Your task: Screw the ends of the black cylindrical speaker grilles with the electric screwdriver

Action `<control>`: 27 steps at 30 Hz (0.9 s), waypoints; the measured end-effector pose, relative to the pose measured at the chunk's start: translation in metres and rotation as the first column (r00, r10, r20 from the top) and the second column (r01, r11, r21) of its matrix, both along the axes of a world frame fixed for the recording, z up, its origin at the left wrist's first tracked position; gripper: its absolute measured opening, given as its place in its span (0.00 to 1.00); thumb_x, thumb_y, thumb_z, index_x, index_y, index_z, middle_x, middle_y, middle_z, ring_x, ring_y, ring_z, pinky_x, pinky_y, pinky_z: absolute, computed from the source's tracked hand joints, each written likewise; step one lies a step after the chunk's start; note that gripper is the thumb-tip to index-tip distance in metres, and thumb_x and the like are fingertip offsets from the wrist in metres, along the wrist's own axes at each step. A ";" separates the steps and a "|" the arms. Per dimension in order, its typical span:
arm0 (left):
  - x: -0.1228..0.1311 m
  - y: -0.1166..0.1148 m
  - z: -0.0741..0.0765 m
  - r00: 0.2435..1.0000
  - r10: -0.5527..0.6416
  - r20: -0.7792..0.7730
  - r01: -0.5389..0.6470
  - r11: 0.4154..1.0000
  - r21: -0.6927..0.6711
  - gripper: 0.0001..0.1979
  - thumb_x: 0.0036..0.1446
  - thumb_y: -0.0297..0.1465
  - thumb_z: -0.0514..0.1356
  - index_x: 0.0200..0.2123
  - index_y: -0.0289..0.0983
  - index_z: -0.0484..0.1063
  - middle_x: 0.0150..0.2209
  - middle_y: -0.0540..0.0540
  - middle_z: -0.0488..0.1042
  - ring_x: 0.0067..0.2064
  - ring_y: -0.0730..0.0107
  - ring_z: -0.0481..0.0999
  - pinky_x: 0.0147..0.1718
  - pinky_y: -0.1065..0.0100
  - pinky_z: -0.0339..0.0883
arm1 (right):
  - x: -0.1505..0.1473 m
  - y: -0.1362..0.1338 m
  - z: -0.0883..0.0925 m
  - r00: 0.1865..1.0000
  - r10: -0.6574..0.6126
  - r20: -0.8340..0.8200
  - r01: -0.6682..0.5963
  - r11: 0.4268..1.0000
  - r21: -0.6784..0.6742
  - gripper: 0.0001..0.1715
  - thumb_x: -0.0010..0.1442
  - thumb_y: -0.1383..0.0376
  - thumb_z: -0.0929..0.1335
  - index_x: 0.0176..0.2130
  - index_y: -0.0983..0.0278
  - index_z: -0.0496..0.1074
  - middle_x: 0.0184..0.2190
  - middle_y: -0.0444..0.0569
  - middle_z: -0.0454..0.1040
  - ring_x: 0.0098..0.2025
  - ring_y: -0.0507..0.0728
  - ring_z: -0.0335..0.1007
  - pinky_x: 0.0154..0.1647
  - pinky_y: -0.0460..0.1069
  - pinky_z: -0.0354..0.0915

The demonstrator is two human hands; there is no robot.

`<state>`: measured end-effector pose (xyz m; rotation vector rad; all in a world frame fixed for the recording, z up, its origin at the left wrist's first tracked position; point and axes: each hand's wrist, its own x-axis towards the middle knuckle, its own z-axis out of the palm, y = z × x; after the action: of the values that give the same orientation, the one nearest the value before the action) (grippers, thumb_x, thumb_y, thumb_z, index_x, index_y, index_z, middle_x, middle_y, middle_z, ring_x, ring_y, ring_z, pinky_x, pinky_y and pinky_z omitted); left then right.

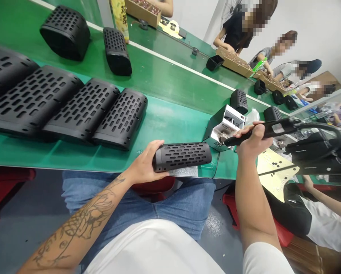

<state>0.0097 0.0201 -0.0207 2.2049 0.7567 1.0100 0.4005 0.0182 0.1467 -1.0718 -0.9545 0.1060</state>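
Here, the person's left grip (146, 163) is wrapped around one end of a black perforated speaker housing (184, 155), which lies lengthwise close to the front edge of the green bench (173, 121), just above a silvery pad (186, 171). The right grip (253, 139) is closed around a black electric screwdriver (273, 129), its tip pointed at the metal front of what looks like a screw feeder (227, 121), beyond the housing's far end. Whether the bit touches a screw there is too small to tell.

To do this well, the bit should meet the feeder's outlet squarely, with a light wrist, so that it seats rather than skids. The left grip does best to hold the housing steady and well back from the edge, fingers clear of any hole being worked on. The thick cable (323, 127) behind the screwdriver probably tugs at the tool, so some slack would help aim. A leaning row of similar housings (120, 118) stands to the left, well apart from the tool.
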 end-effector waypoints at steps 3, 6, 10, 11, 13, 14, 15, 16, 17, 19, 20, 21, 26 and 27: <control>0.002 0.000 0.002 1.000 -0.012 0.017 0.013 1.000 -0.021 0.69 0.54 0.43 0.86 0.88 0.47 0.50 0.81 0.29 0.65 0.81 0.29 0.72 0.80 0.33 0.73 | -0.039 -0.024 0.023 0.989 0.144 -0.016 -0.143 0.988 0.062 0.24 0.69 0.38 0.77 0.44 0.53 0.75 0.22 0.33 0.67 0.17 0.55 0.64 0.21 0.54 0.71; 0.004 -0.002 0.005 0.999 -0.029 0.039 0.031 0.998 -0.049 0.67 0.56 0.43 0.85 0.88 0.48 0.51 0.81 0.30 0.65 0.82 0.30 0.72 0.80 0.35 0.73 | -0.092 -0.051 0.039 0.900 0.432 -0.050 -0.427 0.900 0.085 0.23 0.69 0.38 0.78 0.45 0.51 0.78 0.22 0.34 0.68 0.16 0.55 0.66 0.21 0.53 0.72; 0.007 -0.004 0.007 0.997 -0.030 0.076 0.038 0.994 -0.104 0.65 0.56 0.44 0.85 0.87 0.48 0.55 0.80 0.31 0.67 0.80 0.33 0.75 0.78 0.38 0.76 | -0.154 -0.070 0.041 0.709 0.704 -0.045 -0.702 0.710 0.049 0.19 0.70 0.42 0.80 0.47 0.51 0.83 0.24 0.38 0.77 0.17 0.55 0.70 0.23 0.54 0.76; 0.007 -0.005 0.007 0.996 -0.031 0.085 0.040 0.993 -0.111 0.65 0.56 0.45 0.86 0.87 0.48 0.55 0.80 0.32 0.67 0.79 0.33 0.76 0.77 0.38 0.77 | -0.165 -0.071 0.038 0.673 0.739 -0.033 -0.738 0.674 0.041 0.18 0.70 0.43 0.81 0.47 0.51 0.84 0.23 0.39 0.77 0.17 0.55 0.70 0.23 0.54 0.76; 0.009 -0.005 0.007 0.994 -0.036 0.102 0.048 0.992 -0.116 0.64 0.56 0.45 0.85 0.86 0.48 0.56 0.79 0.32 0.67 0.79 0.34 0.76 0.77 0.38 0.78 | -0.182 -0.068 0.032 0.633 0.774 -0.007 -0.774 0.633 0.023 0.18 0.70 0.44 0.81 0.48 0.52 0.84 0.23 0.38 0.78 0.17 0.55 0.70 0.23 0.54 0.76; 0.009 -0.006 0.007 0.993 -0.037 0.110 0.050 0.992 -0.117 0.64 0.56 0.44 0.85 0.86 0.48 0.56 0.79 0.32 0.67 0.79 0.34 0.76 0.76 0.39 0.78 | -0.187 -0.065 0.028 0.630 0.777 0.001 -0.777 0.629 0.015 0.19 0.70 0.43 0.81 0.48 0.52 0.83 0.23 0.38 0.78 0.16 0.55 0.70 0.22 0.54 0.76; 0.010 -0.006 0.007 0.993 -0.035 0.114 0.049 0.992 -0.120 0.64 0.55 0.43 0.85 0.86 0.48 0.56 0.79 0.32 0.67 0.78 0.35 0.76 0.76 0.39 0.78 | -0.192 -0.062 0.024 0.637 0.771 0.003 -0.771 0.637 0.003 0.20 0.69 0.43 0.82 0.48 0.52 0.83 0.23 0.37 0.78 0.16 0.55 0.69 0.22 0.53 0.76; 0.011 -0.006 0.007 0.993 -0.032 0.115 0.046 0.991 -0.124 0.64 0.55 0.43 0.86 0.86 0.49 0.57 0.79 0.32 0.68 0.78 0.34 0.76 0.75 0.39 0.79 | -0.195 -0.060 0.021 0.653 0.758 -0.004 -0.758 0.652 -0.013 0.21 0.68 0.42 0.82 0.47 0.52 0.82 0.22 0.37 0.78 0.16 0.54 0.69 0.22 0.53 0.76; 0.011 -0.006 0.008 0.993 -0.027 0.111 0.042 0.991 -0.130 0.64 0.54 0.42 0.86 0.86 0.49 0.57 0.79 0.33 0.68 0.78 0.34 0.76 0.75 0.39 0.79 | -0.197 -0.058 0.018 0.669 0.743 -0.015 -0.743 0.669 -0.031 0.23 0.67 0.41 0.83 0.46 0.52 0.81 0.22 0.37 0.78 0.16 0.54 0.69 0.22 0.53 0.76; 0.012 -0.006 0.008 0.995 -0.022 0.097 0.036 0.989 -0.141 0.65 0.53 0.43 0.87 0.86 0.50 0.57 0.79 0.33 0.68 0.77 0.34 0.77 0.74 0.39 0.80 | -0.201 -0.055 0.015 0.686 0.726 -0.039 -0.727 0.684 -0.055 0.24 0.66 0.41 0.84 0.44 0.53 0.80 0.22 0.37 0.77 0.16 0.54 0.70 0.22 0.53 0.77; 0.013 -0.006 0.008 0.996 -0.021 0.092 0.035 0.989 -0.145 0.65 0.54 0.44 0.87 0.86 0.50 0.57 0.79 0.33 0.69 0.77 0.34 0.77 0.73 0.39 0.81 | -0.202 -0.054 0.014 0.680 0.732 -0.047 -0.733 0.678 -0.058 0.24 0.65 0.42 0.84 0.43 0.54 0.80 0.22 0.37 0.77 0.16 0.54 0.70 0.22 0.53 0.77; 0.013 -0.006 0.008 0.996 -0.023 0.089 0.036 0.989 -0.144 0.65 0.54 0.45 0.87 0.86 0.50 0.57 0.79 0.33 0.69 0.77 0.34 0.77 0.73 0.39 0.81 | -0.203 -0.054 0.014 0.666 0.744 -0.052 -0.746 0.663 -0.063 0.23 0.65 0.43 0.84 0.41 0.54 0.80 0.22 0.38 0.78 0.16 0.54 0.70 0.22 0.53 0.77; 0.016 -0.006 0.008 0.996 -0.022 0.087 0.033 0.992 -0.123 0.64 0.54 0.45 0.86 0.86 0.49 0.58 0.78 0.32 0.70 0.77 0.33 0.77 0.75 0.37 0.78 | -0.206 -0.052 0.016 0.572 0.819 -0.041 -0.816 0.564 -0.125 0.23 0.66 0.46 0.84 0.38 0.55 0.77 0.21 0.37 0.76 0.15 0.53 0.69 0.21 0.51 0.75; 0.017 -0.006 0.008 0.996 -0.022 0.089 0.033 0.992 -0.121 0.64 0.54 0.45 0.86 0.86 0.49 0.58 0.78 0.32 0.70 0.77 0.33 0.77 0.76 0.37 0.77 | -0.206 -0.052 0.015 0.562 0.826 -0.039 -0.822 0.553 -0.134 0.24 0.66 0.45 0.84 0.37 0.55 0.76 0.20 0.36 0.76 0.14 0.53 0.68 0.20 0.51 0.73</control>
<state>0.0262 0.0137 -0.0127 2.0479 0.7271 1.0118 0.1944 -0.0336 0.1619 -0.6495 -1.4418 0.9683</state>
